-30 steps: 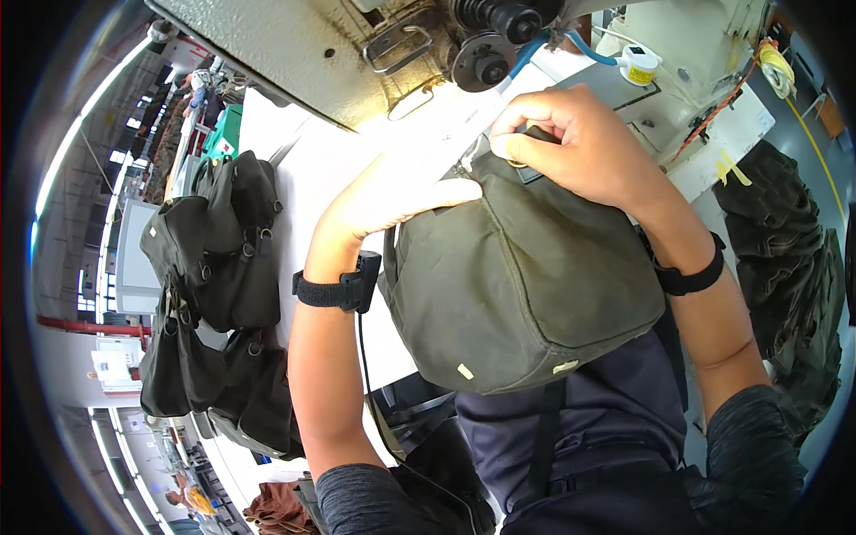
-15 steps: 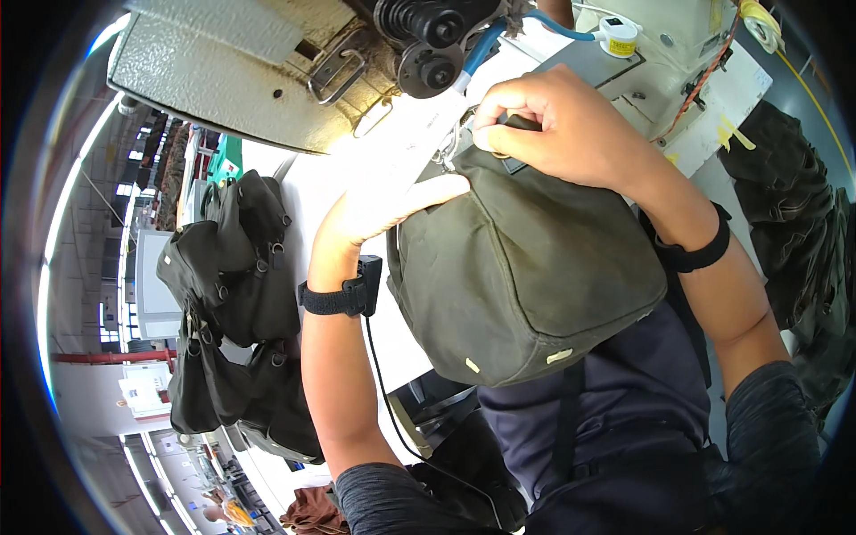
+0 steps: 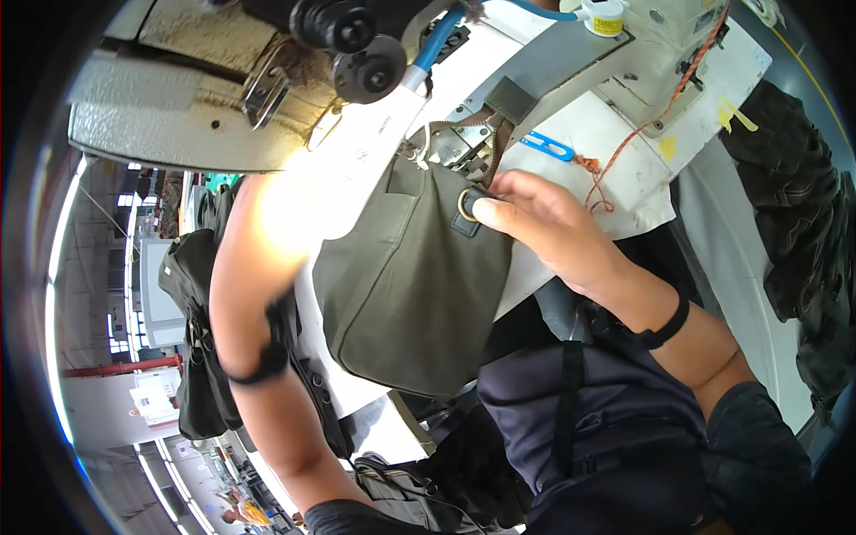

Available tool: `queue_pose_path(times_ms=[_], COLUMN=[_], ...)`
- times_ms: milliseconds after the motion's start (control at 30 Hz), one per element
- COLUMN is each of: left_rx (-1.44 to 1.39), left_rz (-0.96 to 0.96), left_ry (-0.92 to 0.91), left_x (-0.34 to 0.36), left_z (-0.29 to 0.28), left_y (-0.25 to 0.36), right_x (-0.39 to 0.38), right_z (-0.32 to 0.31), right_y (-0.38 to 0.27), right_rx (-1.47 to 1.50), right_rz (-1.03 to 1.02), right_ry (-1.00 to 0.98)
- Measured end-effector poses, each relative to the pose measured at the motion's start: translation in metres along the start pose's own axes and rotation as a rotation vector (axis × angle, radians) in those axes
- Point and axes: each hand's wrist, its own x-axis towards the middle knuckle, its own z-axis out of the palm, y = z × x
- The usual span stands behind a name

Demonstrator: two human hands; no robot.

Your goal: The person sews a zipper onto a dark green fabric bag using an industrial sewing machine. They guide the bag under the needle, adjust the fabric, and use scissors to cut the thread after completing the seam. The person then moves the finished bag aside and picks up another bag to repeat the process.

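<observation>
Head view: olive canvas bag [image 3: 406,285] is held under the sewing machine [image 3: 267,80].
Right hand [image 3: 544,223]: fingers closed on the bag's metal ring [image 3: 465,204] tab.
Left hand: washed out by glare beside the bag; grip cannot be told.
Progress: bag body assembled; ring tab apparently being positioned, stitching judged unfinished.

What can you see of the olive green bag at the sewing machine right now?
The olive green bag is soft woven fabric, seamed, with rounded lower corners. Its top edge sits under the sewing machine head, its body hanging off the white table toward the person's lap. The right hand pinches a dark tab with a metal ring at its upper right. The left hand is lost in glare; its forearm runs beside the bag.
</observation>
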Motion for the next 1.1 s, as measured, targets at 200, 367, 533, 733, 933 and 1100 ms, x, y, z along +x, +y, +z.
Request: queue_pose_path(times_ms=[200, 367, 533, 733, 933, 1100], left_rx=[0.572, 0.694, 0.669, 0.722, 0.697, 0.646], left_rz=[0.038, 0.042, 0.015, -0.09, -0.108, -0.129], left_ry=[-0.022, 0.183, 0.228, 0.224, 0.331, 0.417], left_x=[-0.084, -0.095, -0.089, -0.075, -0.073, -0.053], left_z=[0.064, 0.087, 0.098, 0.111, 0.133, 0.154], left_y=[0.126, 0.1, 0.11, 0.112, 0.102, 0.1], right_x=[0.013, 0.012, 0.012, 0.024, 0.019, 0.012], right_z=[-0.003, 0.014, 0.01, -0.01, -0.016, -0.014], right_y=[0.005, 0.011, -0.002, -0.006, -0.008, 0.009], right_rx=[0.041, 0.055, 0.162, -0.671, -0.661, -0.475], right_rz=[0.013, -0.133, 0.065, -0.251, -0.639, -0.522], right_ry=[-0.083, -0.052, -0.205, -0.143, -0.098, -0.081])
